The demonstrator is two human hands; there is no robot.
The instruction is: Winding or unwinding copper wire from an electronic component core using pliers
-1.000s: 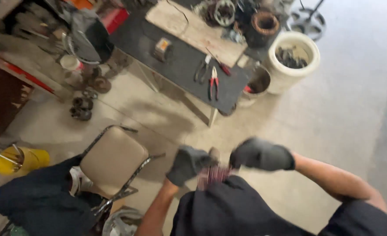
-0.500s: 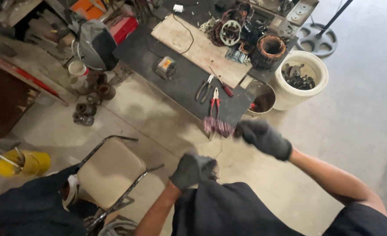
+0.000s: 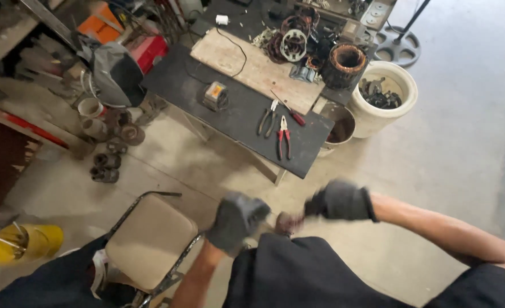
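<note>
Head view: left hand [image 3: 236, 219] fisted in grey knit glove, right hand [image 3: 338, 201] gripping blurred reddish wire bundle [image 3: 288, 222].

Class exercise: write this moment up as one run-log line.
left hand: gloved, fisted, apart | right hand: gloved, gripping small dark bundle | nearby: stool, red-handled pliers on bench

This is a workshop where motors get fixed. A low dark surface [image 3: 235, 114] holds red-handled pliers [image 3: 284, 137], a screwdriver [image 3: 289, 111] and a wooden board [image 3: 252, 68]. Round motor parts wound with copper wire [image 3: 344, 64] sit at its far end. A white bucket [image 3: 398, 97] holds scrap metal. The floor is bare concrete [image 3: 446, 159].
</note>
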